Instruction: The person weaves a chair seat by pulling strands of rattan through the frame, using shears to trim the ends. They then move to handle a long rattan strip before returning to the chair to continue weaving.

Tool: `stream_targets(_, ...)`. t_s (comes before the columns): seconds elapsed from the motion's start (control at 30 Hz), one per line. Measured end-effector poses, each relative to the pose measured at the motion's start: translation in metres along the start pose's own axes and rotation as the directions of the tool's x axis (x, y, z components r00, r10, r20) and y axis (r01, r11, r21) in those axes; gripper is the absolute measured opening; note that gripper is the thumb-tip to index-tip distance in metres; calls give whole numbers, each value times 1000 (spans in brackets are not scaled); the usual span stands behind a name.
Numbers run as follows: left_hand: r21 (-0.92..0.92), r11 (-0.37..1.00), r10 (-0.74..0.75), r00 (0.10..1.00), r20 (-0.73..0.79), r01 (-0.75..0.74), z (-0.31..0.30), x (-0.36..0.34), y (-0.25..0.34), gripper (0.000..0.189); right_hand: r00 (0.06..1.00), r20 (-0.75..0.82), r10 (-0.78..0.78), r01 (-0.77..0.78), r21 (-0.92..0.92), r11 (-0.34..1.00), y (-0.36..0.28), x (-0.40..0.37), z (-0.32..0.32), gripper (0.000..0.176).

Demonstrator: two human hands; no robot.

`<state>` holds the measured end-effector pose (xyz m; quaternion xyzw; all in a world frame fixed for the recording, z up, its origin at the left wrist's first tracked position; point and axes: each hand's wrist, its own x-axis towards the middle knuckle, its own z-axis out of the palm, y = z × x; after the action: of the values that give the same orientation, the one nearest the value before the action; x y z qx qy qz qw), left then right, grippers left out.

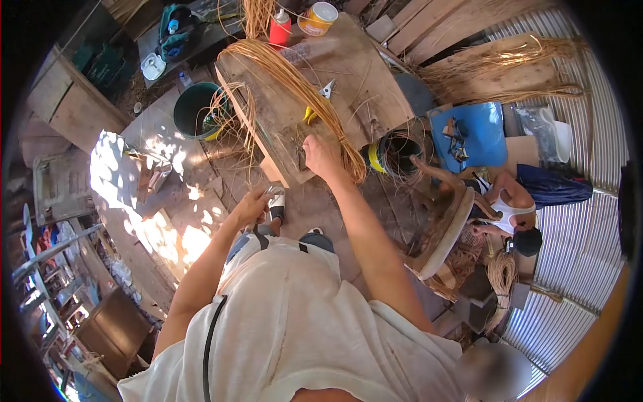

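My right hand (321, 155) is closed in a fist over the near edge of the wooden worktable (382, 87). Just beside it, a long bundle of rattan strands (288, 72) runs across the tabletop and hangs over the front edge. Pruning shears (311, 112) with yellow handles lie a little beyond this fist, partly under the bundle. Lower and to the left, my left hand (252, 205) is curled shut in front of my waist. Thin loose strands (249, 120) dangle from the table's left side above it. What either fist holds is hidden by the fingers.
A dark green bucket (194, 110) stands left of the table; another bucket (400, 151) stands right. A red bottle (280, 28) and yellow tub (317, 19) sit at the far end. At right, a person (512, 208) sits by a wooden chair frame (445, 234), near a blue chair (469, 134).
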<state>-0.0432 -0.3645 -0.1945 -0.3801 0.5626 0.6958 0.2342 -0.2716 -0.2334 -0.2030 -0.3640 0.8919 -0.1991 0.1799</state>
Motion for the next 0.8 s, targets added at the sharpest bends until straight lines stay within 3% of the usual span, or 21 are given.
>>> stream_targets(0.03, -4, 1000, -10, 1000, 2, 10, 0, 0, 0, 25, 1000, 0, 0, 0, -1, 1000, 2, 3, 1, 14)
stream_targets(0.1, 8, 1000, -12, 1000, -10, 12, -1, -3, 3, 26, 968, -250, 6, -4, 9, 1000, 7, 11, -1, 12)
stream_targets(0.13, 19, 1000, -16, 1000, -25, 16, -2, -3, 3, 27, 968, -249, 1, 0, 6, 1000, 0, 13, -16, 12)
stream_targets(0.2, 0, 998, -60, 997, -38, 60, -3, -3, 2, 29, 868, -473, 147, -131, 68, 989, -8, 10, -44, 12)
stream_targets(0.27, -14, 996, -90, 995, -44, 89, -4, 2, 1, 30, 873, -485, 61, -70, -1, 998, 7, 8, -42, 12)
stream_targets(0.33, 23, 999, 39, 996, -84, -37, -4, 6, 0, 34, 941, -283, 187, -146, 160, 976, 6, 3, -43, 15)
stream_targets(0.37, 22, 999, 41, 995, -88, -40, -5, 9, 0, 34, 941, -284, 183, -141, 160, 977, 3, 2, -39, 15)
stream_targets(0.43, 115, 982, 165, 976, -141, -150, -1, 4, 18, 32, 947, -187, 260, -113, 564, 818, -13, -8, -30, 17)
stream_targets(0.47, 117, 982, 164, 977, -139, -148, -1, 10, 19, 32, 931, -2, 365, -287, 616, 734, -15, -5, -19, 18)
stream_targets(0.53, 398, 862, 414, 888, -199, -312, -1, 26, 18, 29, 935, -104, 339, -218, 586, 781, -22, -4, 4, 19)
stream_targets(0.57, 402, 861, 413, 888, -200, -311, -2, 34, 19, 29, 935, -104, 340, -217, 589, 779, -22, -1, 8, 19)
stream_targets(0.63, 579, 709, 601, 774, -197, -403, -2, 44, 30, 34, 927, -126, 352, -271, 422, 865, -27, 1, 10, 21)
stream_targets(0.8, 682, 634, 619, 768, -165, -365, -2, 61, 51, 30, 916, -86, 393, -349, 314, 883, -21, -36, 5, 18)
